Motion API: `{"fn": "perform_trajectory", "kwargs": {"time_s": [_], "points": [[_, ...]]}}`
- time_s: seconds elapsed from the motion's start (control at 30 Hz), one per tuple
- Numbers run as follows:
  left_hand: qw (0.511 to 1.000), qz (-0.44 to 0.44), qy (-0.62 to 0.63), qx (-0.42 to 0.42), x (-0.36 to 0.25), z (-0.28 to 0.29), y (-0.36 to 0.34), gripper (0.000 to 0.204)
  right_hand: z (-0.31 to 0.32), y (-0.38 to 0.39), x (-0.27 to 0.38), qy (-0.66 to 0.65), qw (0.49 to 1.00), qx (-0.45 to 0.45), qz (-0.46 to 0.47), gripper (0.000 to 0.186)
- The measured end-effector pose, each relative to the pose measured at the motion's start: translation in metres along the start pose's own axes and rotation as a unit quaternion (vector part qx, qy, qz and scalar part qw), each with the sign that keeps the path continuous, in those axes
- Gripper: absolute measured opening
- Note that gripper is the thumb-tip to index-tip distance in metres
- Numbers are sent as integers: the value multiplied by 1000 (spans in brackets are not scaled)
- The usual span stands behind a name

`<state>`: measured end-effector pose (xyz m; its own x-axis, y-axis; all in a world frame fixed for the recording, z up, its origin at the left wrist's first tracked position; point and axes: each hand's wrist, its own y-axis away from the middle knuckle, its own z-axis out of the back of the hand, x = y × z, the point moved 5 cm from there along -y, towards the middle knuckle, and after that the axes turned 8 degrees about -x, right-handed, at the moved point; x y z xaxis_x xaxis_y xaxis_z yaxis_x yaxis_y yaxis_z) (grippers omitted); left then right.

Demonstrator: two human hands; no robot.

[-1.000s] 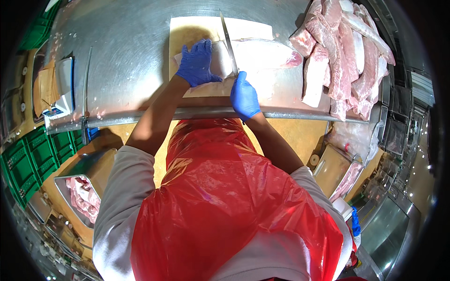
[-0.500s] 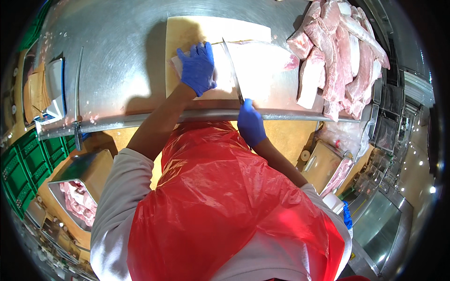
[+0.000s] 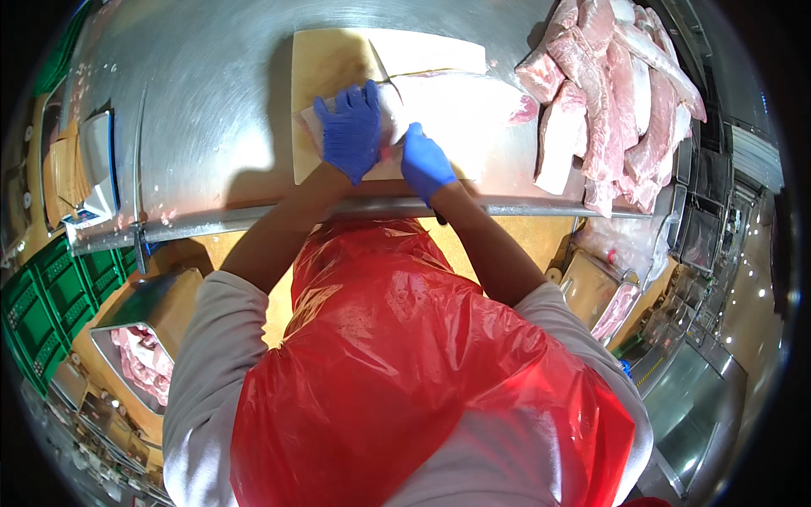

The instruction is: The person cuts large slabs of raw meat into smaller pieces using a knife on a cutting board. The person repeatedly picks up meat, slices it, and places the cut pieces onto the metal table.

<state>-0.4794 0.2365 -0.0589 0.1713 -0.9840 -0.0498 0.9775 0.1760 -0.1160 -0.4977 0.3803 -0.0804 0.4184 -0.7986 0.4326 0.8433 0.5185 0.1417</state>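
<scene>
A pale slab of meat [image 3: 465,106] with a pink right end lies on the cream cutting board [image 3: 328,59], its surface washed out by glare. My left hand [image 3: 351,133], in a blue glove, presses down on the slab's left part with its fingers bent over it. My right hand [image 3: 427,166], also gloved in blue, is closed around the handle of a long knife [image 3: 383,68]. The blade slants away to the upper left, beside my left fingertips, along a cut across the slab. Where the blade meets the meat, my right hand and the glare partly hide it.
Several meat strips [image 3: 604,101] are heaped on the right of the steel table [image 3: 211,68]. A sharpening steel [image 3: 139,177] and a scale [image 3: 100,169] are at the left. Below stand a metal bin of meat [image 3: 139,363], green crates [image 3: 38,313] and another meat bin [image 3: 617,311].
My right hand has moved left and away from me, bringing the knife closer to my left hand and deeper across the slab. The left part of the meat now shows a cut face.
</scene>
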Motion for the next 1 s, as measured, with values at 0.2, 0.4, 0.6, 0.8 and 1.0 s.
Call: {"fn": "perform_trajectory", "kwargs": {"time_s": [0.2, 0.4, 0.6, 0.8, 1.0], "points": [[995, 24, 2, -99, 42, -8, -19, 108, 31, 148, -61, 16, 981, 157, -108, 22], [981, 123, -72, -135, 151, 61, -123, 76, 88, 209, -95, 36, 992, 30, -114, 15], [948, -92, 303, 13, 8, -29, -154, 76, 80, 179, -93, -90, 968, -201, -117, 16], [967, -150, 134, 159, -151, -17, -124, 120, 74, 166, -124, -128, 948, -217, -197, 18], [943, -112, 179, 257, -106, 5, -147, 104, 85, 173, -148, -137, 947, -178, -229, 18]]}}
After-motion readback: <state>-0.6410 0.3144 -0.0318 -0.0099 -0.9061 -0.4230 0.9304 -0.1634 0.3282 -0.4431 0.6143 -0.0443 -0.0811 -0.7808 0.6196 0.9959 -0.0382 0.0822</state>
